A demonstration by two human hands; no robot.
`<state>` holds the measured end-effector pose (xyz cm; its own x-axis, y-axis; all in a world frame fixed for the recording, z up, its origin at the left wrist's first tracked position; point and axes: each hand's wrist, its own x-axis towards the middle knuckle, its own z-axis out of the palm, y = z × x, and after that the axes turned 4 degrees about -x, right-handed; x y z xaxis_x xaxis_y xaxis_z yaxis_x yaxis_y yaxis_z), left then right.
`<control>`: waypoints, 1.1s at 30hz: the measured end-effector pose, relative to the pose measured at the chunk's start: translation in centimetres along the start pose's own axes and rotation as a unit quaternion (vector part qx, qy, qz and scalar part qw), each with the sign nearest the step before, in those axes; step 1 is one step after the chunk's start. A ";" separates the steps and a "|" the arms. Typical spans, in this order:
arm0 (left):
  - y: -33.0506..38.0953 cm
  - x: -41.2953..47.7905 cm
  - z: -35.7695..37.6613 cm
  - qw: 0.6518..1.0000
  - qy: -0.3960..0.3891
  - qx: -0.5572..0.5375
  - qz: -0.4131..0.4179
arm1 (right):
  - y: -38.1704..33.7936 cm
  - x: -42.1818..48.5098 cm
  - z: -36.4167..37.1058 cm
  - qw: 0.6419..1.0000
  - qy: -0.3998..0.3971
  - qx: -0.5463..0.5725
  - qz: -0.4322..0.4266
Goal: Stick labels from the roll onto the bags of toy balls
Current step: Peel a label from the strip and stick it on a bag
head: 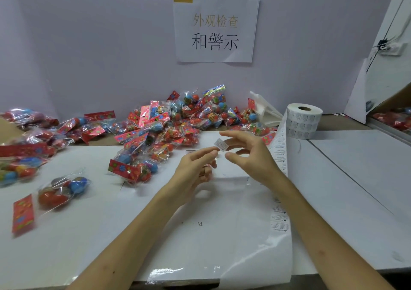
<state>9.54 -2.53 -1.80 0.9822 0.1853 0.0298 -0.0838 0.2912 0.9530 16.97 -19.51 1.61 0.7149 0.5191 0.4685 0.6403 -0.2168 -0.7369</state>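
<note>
A small white label [220,144] sticks up from the pinched fingertips of my left hand [195,169] above the white table [111,234]. My right hand [249,154] hovers just to the right of the label, fingers spread and holding nothing. The label roll [303,120] stands upright at the back right. Its backing strip [280,200] trails from the roll, under my right forearm, to the table's front edge. A big pile of bags of toy balls [178,123] lies against the wall. One bag [131,169] lies nearest my left hand, and another bag [60,192] rests further left.
More bags [20,167] are heaped at the far left edge. A paper sign [215,26] hangs on the wall. A white plastic bag [264,109] lies behind the roll. A leaning white panel [360,94] bounds the right side.
</note>
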 end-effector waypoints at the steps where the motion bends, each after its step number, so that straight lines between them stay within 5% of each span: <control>1: 0.0 0.0 0.0 1.000 0.011 -0.004 0.002 | 0.0 0.0 0.1 1.000 -0.004 -0.003 -0.003; 14: 0.6 0.2 -0.6 0.999 -0.036 -0.037 -0.008 | 1.2 -0.1 0.9 0.993 -0.022 -0.117 -0.001; 27: 0.4 0.5 -0.7 1.000 -0.028 0.007 -0.006 | 1.0 0.5 0.5 0.996 0.080 -0.015 0.026; 33: 1.1 0.3 -0.3 0.996 0.075 0.029 0.050 | 1.2 0.5 0.6 0.996 0.075 0.015 0.038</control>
<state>9.71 -1.90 -0.78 0.9333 0.3491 0.0838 -0.1656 0.2114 0.9633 17.93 -18.98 0.69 0.7964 0.3724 0.4765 0.5756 -0.2247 -0.7863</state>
